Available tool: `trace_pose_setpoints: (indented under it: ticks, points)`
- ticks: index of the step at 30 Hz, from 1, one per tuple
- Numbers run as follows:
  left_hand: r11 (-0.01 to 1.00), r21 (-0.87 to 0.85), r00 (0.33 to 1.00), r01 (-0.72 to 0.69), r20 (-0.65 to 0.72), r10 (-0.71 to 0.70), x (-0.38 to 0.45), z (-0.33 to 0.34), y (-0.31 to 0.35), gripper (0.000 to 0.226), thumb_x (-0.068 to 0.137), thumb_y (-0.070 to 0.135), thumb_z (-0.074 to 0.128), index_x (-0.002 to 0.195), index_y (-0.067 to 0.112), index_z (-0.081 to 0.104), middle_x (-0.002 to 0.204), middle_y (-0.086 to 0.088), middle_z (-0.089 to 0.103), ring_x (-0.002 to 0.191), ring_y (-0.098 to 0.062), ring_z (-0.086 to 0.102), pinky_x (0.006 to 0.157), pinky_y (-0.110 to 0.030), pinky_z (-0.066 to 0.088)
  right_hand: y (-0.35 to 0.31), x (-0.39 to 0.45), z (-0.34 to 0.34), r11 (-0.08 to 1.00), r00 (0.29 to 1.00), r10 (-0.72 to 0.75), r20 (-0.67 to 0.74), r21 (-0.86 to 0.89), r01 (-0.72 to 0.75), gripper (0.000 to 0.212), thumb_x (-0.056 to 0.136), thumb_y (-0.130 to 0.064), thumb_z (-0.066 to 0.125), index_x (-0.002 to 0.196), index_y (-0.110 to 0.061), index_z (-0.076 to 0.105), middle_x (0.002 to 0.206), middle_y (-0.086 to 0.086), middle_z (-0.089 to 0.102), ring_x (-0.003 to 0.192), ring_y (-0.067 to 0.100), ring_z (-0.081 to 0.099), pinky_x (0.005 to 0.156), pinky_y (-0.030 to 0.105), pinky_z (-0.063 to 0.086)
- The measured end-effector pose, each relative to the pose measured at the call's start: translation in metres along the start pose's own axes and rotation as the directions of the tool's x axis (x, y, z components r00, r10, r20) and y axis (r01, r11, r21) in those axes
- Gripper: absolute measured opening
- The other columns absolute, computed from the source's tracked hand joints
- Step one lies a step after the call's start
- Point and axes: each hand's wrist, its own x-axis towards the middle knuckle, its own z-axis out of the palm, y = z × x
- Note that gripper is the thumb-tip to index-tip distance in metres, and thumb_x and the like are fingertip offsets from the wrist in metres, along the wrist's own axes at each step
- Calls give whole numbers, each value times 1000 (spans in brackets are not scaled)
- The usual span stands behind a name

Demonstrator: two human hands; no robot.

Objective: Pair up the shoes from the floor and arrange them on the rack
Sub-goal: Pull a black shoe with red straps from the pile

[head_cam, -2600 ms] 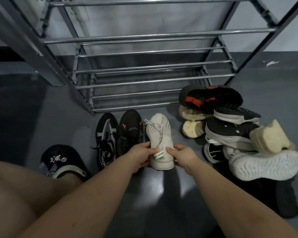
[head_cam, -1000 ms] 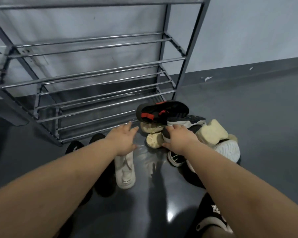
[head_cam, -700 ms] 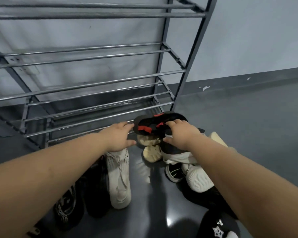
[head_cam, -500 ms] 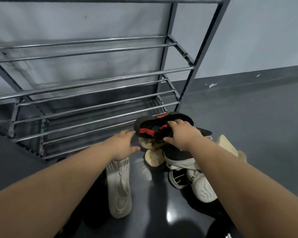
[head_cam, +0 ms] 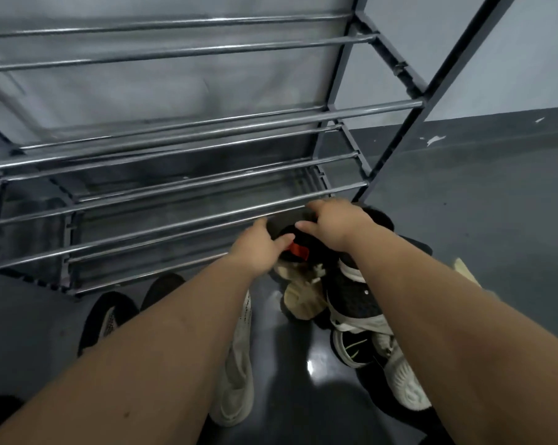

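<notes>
I see the metal rack (head_cam: 187,175) standing on the grey floor (head_cam: 496,220), its bars bare. Just in front, at its right foot, lies my shoe pile (head_cam: 354,303). On top, my right hand (head_cam: 332,220) grips the black sandal (head_cam: 290,245) with red tabs; my left hand (head_cam: 258,248) grasps its near edge.

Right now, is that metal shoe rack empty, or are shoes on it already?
Empty: the rack shows only bare bars on every visible tier; the shoes lie on the floor.

Glossy dark grey floor (head_cam: 483,239), glare patch; pale wall (head_cam: 528,59) above dark chipped skirting band (head_cam: 496,130).
</notes>
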Motion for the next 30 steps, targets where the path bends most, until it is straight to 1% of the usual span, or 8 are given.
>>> trace_pose_setpoints:
  ticks: [4,10,12,16,19,23,26,30]
  points:
    - [995,99,1000,-26,18,24,-2,0,-3,50,91,40,55,134,16,47,128,-6,56,115,-22,54,92,-30,44,0,9,3,1000,997,15,78,9,-16,67,91,-58,42,145,-19,36,147,11,41,135,31,37,109,43,35]
    - [978,190,996,-89,2,90,-15,5,-4,49,95,38,49,138,17,39,136,-7,44,122,-24,47,98,-32,38,-2,-1,1,994,993,2,115,-105,10,67,89,-64,40,144,-26,38,151,11,30,140,32,23,114,46,27]
    - [969,215,991,-124,-18,131,-21,2,1,49,95,38,47,139,17,38,137,-5,42,123,-24,47,99,-33,38,-1,-6,-2,999,994,16,107,-51,-11,67,88,-64,42,143,-25,39,149,11,33,138,33,27,113,47,28]
    - [936,284,974,-209,-27,226,-33,-15,14,51,94,37,50,138,16,38,138,-5,42,124,-25,46,103,-36,40,0,-25,-12,978,998,19,64,204,-31,64,88,-56,53,136,-16,43,136,10,51,124,30,47,106,44,37]
    - [897,349,954,-273,-20,298,-49,-33,25,50,92,39,53,135,19,41,133,-3,44,121,-25,49,100,-36,40,-2,-48,-21,941,1000,-6,-22,337,13,57,89,-48,57,132,-11,45,129,11,56,115,28,54,97,37,44]
    - [842,402,909,-360,-53,414,-78,-60,33,49,91,39,54,134,19,42,127,-3,43,119,-24,49,100,-35,40,-12,-79,-27,852,982,-25,-188,510,119,49,89,-42,59,126,-12,49,123,8,58,110,24,56,90,31,43]
    - [807,436,874,-398,-85,478,-104,-82,32,51,92,39,52,136,17,41,127,-5,42,119,-25,49,100,-33,37,-28,-100,-31,789,952,-29,-304,577,209,43,90,-42,58,121,-14,53,111,0,59,100,17,54,86,28,41]
    - [808,438,873,-393,-96,477,-143,-101,23,49,95,38,45,138,16,38,129,-3,39,118,-23,49,100,-33,37,-50,-129,-29,743,924,-56,-379,602,292,40,88,-44,60,117,-17,56,103,-7,58,98,13,55,88,27,43]
